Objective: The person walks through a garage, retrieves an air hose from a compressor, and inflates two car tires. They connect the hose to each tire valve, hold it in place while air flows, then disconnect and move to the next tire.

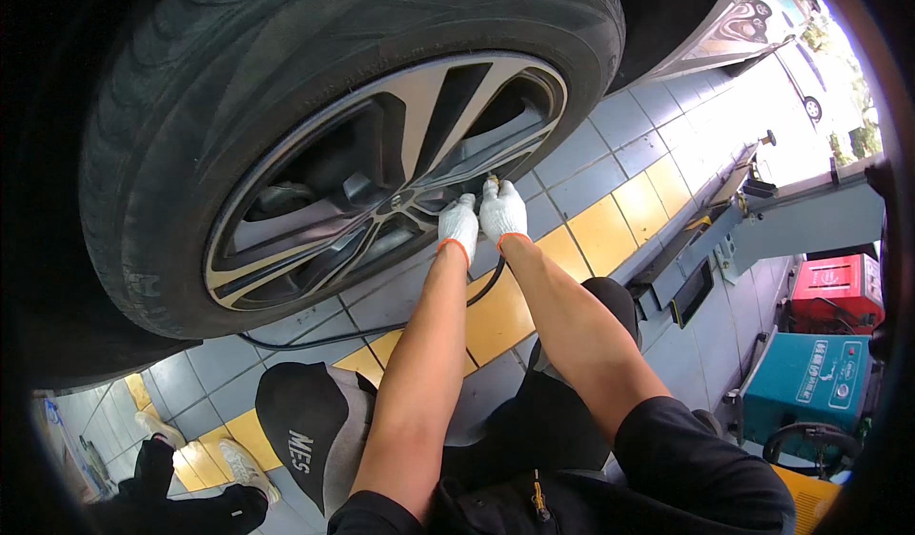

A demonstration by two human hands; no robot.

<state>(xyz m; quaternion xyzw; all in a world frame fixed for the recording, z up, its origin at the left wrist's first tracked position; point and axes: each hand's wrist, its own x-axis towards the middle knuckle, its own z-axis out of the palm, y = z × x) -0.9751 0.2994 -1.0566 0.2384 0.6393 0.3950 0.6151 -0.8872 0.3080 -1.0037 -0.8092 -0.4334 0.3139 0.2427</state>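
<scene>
Both my hands wear white knitted gloves with orange cuffs and are close together at the lower rim of a car wheel [400, 201]. The wheel has a black tyre [152, 211] and two-tone silver and black spokes. My right hand [502, 213] is closed round the end of a black hose [496, 273], and a small brass-coloured tip [492, 182] shows at its fingertips. Beside it, my left hand [458, 222] is closed against the rim; what its fingers grip is hidden. From my right wrist, the hose curves down and left along the floor beneath the tyre.
Grey tiles with a yellow tile strip [500, 311] cover the floor. A metal lift arm [686, 240] lies to the right. Beyond it stand a red machine [837, 287] and a teal machine [805, 383]. At lower left are another person's white shoes [246, 464].
</scene>
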